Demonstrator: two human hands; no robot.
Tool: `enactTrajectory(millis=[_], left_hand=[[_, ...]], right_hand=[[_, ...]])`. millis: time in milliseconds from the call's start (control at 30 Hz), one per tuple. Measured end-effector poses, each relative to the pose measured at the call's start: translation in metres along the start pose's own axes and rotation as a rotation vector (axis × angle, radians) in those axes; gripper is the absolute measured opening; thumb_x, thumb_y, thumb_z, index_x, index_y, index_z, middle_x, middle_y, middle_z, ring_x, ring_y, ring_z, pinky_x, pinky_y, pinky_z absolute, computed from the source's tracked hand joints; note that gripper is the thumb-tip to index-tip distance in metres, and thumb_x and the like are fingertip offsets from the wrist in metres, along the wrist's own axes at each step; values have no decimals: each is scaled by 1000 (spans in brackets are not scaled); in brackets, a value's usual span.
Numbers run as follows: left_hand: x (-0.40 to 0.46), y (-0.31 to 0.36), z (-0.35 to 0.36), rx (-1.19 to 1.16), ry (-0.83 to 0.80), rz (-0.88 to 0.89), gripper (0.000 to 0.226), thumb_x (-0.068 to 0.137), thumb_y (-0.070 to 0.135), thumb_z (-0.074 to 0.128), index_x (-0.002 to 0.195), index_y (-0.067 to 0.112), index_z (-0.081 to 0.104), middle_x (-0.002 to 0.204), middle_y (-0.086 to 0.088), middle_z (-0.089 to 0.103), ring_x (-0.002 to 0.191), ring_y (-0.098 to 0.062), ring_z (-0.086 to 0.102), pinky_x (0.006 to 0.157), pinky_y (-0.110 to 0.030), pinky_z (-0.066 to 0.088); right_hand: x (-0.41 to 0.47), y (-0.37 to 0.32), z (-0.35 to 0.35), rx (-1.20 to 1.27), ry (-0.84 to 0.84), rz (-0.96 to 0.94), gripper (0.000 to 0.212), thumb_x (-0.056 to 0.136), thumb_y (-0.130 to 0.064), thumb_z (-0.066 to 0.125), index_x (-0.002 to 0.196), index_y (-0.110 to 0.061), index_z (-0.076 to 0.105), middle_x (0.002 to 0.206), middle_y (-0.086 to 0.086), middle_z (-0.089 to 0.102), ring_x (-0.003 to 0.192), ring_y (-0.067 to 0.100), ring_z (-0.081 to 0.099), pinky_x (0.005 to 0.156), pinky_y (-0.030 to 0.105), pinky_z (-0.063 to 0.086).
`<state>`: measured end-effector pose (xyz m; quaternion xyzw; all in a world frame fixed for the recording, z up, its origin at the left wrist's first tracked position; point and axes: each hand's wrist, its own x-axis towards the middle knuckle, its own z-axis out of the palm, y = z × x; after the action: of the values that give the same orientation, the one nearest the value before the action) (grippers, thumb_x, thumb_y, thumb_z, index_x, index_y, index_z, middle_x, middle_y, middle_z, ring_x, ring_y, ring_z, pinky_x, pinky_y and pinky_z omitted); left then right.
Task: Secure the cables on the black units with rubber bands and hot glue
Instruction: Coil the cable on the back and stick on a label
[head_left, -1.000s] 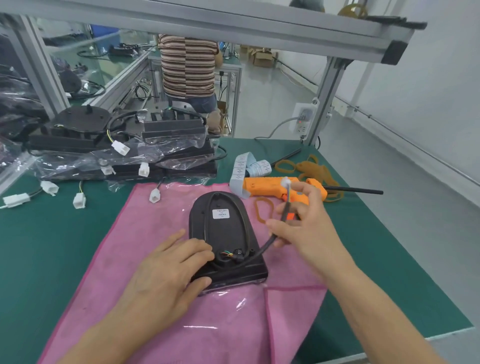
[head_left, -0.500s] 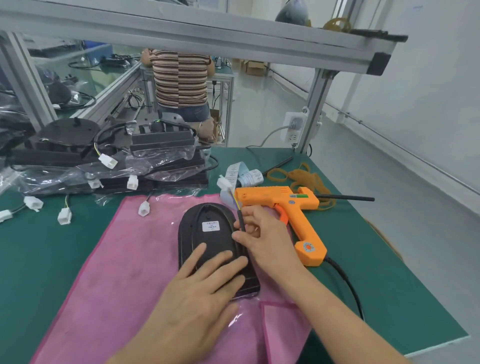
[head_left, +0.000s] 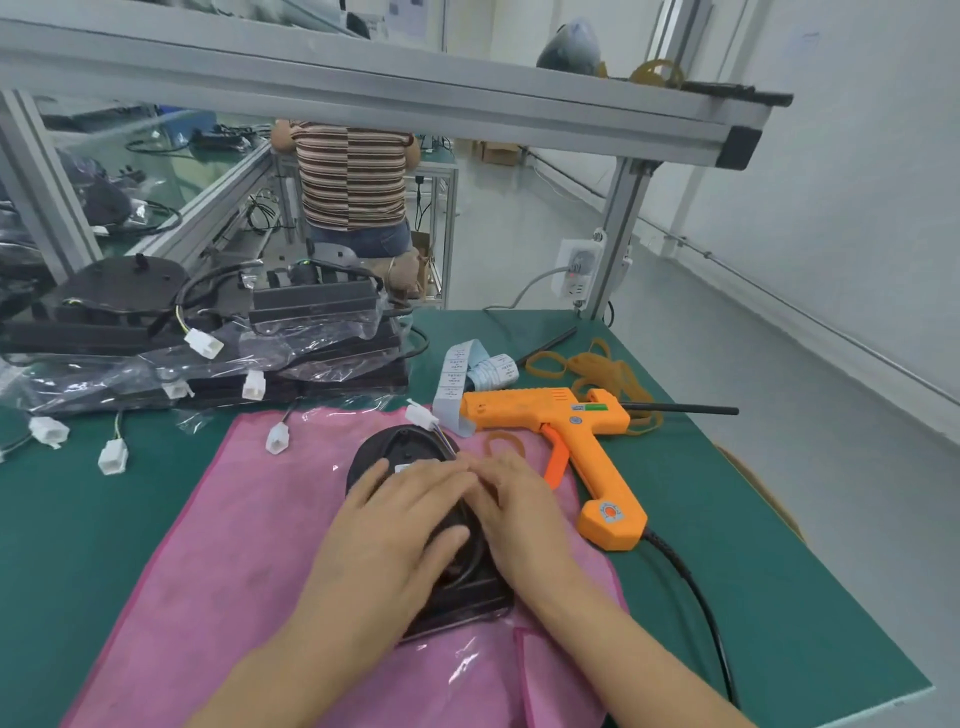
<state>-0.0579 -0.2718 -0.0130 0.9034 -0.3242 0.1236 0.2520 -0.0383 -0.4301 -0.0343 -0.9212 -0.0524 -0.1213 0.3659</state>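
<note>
Since a second ago the right hand (head_left: 519, 506) has brought the cable down from above the glue gun onto the black unit (head_left: 400, 451), and the white plug (head_left: 420, 415) that was up by the fingers now lies at the unit's far end. The left hand (head_left: 402, 525) has slid up from the near edge to cover the middle of the unit.

The left hand lies flat on top, fingers straight and spread, pressing down and gripping nothing. The right hand rests just beside it on the unit's right edge, fingers touching those of the left; whether they pinch the cable or only press on it is hidden. A loop of black cable (head_left: 470, 564) shows between the two wrists.

The unit sits on a pink cloth (head_left: 249, 561) on the green table (head_left: 779, 597). The orange glue gun (head_left: 566, 426) lies just right of the hands, a single rubber band (head_left: 501, 444) between it and the unit, and more rubber bands (head_left: 605, 369) lie behind it.
</note>
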Motion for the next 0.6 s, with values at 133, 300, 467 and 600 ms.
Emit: enactTrajectory(millis=[133,300,467,600], left_hand=[[-5,3,21,266,-42,-13,66,104,37,11,115,11,71,116,0,70,102,-21,70,101,-47,32],[-15,2,31,399,-32,6,59,103,31,20,105,12,76,110,-1,73,98,-22,71,106,-40,16],[-2,0,8,286,-162,75,48,91,42,32,102,30,77,113,13,70,107,-14,68,105,-41,36],[21,4,-4,199,-370,-9,57,74,49,32,124,40,59,140,29,38,141,5,16,117,-39,-6]], right_hand=[[-1,2,1,-42,-3,42,34,98,-18,51,131,-20,59,122,7,55,117,18,50,94,25,35],[5,-1,-2,-111,-67,52,29,99,-27,49,121,-14,64,115,7,56,110,19,53,94,36,41],[34,11,-34,-64,-72,86,29,99,-18,46,90,-1,67,94,14,67,89,26,57,84,42,45],[55,24,-28,-519,-123,167,30,98,-26,41,89,-10,65,106,14,61,98,31,58,69,31,34]])
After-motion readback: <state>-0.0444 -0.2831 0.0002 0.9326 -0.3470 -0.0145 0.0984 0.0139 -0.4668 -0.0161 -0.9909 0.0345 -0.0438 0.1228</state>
